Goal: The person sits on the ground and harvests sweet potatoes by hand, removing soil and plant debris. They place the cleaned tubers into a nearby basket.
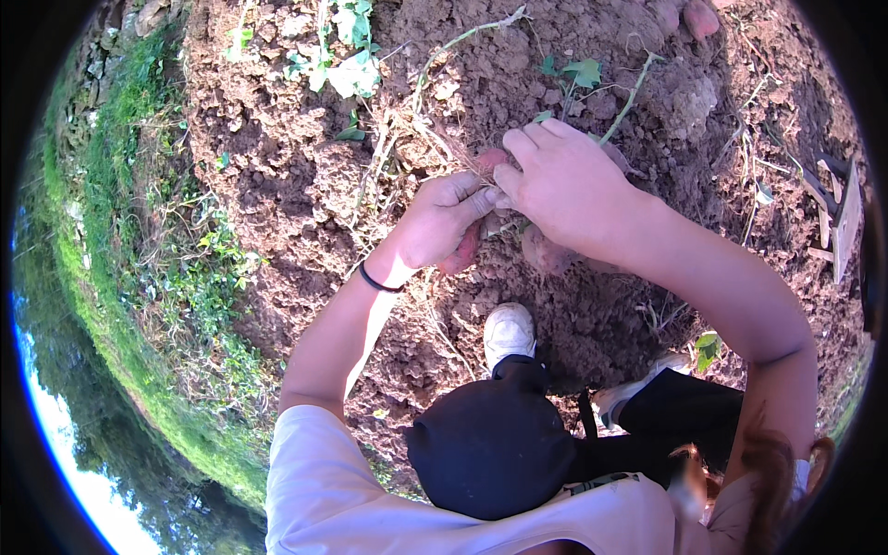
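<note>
My left hand [447, 215], with a dark band at the wrist, is closed around a cluster of sweet potatoes. One reddish sweet potato [461, 251] shows below its palm, and another sweet potato [491, 158] shows just beyond its fingers. Thin roots [454, 149] fan out over the cluster. My right hand [565, 184] meets the left thumb with its fingers bent; what they pinch is hidden. Under the right wrist lies a soil-covered sweet potato [546, 251], partly shaded. A cut green vine stem [628, 100] rises from the ground behind the right hand.
Loose brown soil [298, 229] surrounds the hands. More sweet potatoes [701, 19] lie at the top right. Leafy vines [354, 69] stand at the top left. A flat pale object [845, 222] with prongs rests at far right. My shoe [510, 331] is close below; a grassy bank [104, 277] borders the left.
</note>
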A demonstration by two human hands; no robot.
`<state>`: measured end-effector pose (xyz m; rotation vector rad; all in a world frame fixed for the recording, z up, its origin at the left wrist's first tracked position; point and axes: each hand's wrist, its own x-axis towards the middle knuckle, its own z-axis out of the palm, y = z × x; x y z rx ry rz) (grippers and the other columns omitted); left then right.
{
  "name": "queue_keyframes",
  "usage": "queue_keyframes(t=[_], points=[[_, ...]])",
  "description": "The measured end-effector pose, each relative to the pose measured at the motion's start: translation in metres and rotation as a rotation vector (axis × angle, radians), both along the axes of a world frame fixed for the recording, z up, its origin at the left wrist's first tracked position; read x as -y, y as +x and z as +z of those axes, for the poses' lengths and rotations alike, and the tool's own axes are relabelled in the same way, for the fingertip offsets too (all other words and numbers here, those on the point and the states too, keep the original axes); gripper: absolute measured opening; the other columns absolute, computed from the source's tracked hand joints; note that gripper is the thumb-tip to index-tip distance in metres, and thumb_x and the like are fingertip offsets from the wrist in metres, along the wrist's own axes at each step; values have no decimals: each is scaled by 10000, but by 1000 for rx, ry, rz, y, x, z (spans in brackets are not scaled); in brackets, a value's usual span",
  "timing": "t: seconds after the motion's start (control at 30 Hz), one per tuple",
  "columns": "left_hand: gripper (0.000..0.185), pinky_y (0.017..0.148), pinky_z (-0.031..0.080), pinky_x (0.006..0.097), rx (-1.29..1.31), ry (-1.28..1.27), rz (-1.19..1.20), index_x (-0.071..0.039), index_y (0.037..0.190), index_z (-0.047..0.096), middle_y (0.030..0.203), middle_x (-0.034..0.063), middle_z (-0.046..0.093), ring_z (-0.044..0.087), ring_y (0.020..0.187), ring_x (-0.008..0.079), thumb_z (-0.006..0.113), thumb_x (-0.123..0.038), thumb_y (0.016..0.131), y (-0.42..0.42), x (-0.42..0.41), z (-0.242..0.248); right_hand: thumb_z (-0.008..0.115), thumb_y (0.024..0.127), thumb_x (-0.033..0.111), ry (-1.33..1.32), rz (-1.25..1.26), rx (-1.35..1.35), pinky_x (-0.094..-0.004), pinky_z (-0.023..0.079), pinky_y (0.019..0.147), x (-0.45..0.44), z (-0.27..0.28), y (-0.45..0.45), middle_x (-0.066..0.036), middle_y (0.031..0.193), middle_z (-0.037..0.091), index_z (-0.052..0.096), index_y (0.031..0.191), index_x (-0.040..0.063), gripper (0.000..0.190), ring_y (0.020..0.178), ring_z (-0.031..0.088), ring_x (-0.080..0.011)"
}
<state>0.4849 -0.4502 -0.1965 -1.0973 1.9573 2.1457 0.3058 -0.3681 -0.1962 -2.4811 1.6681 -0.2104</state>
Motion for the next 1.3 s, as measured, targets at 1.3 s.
queue_keyframes(t=[1.3], points=[[245, 489, 440, 240, 111, -112, -610, -2, 872, 675, 638, 19, 590, 521, 505, 79, 581, -215, 948, 32, 51, 42, 528, 926, 421, 554, 26, 709, -473, 454, 575, 15, 20, 22, -183, 565, 553, 610, 701, 0, 485, 572, 587, -378]])
